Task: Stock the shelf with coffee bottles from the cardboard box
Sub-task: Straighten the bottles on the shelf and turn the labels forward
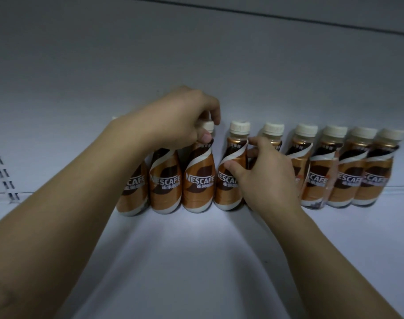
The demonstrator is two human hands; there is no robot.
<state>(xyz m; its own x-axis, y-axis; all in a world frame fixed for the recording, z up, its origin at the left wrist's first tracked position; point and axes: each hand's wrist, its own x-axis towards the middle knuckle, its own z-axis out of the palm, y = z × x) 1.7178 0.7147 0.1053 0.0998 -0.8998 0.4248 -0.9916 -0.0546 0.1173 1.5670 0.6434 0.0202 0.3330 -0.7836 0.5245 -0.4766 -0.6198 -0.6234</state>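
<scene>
A row of several brown-and-orange coffee bottles with cream caps stands upright on the white shelf [196,249], against its back wall. My left hand [180,116] is closed around the neck and cap of one coffee bottle [197,180] left of the row's middle. My right hand [263,171] grips the body of the neighbouring coffee bottle [231,180] just to its right, thumb on the label, fingers behind. Several more coffee bottles [348,176] stand to the right; two stand to the left, partly hidden by my left forearm. The cardboard box is out of view.
The shelf's white back wall [196,54] rises behind the bottles. A slotted metal upright [3,166] runs down the left side. In front of the row lies bare shelf surface, crossed by both of my forearms.
</scene>
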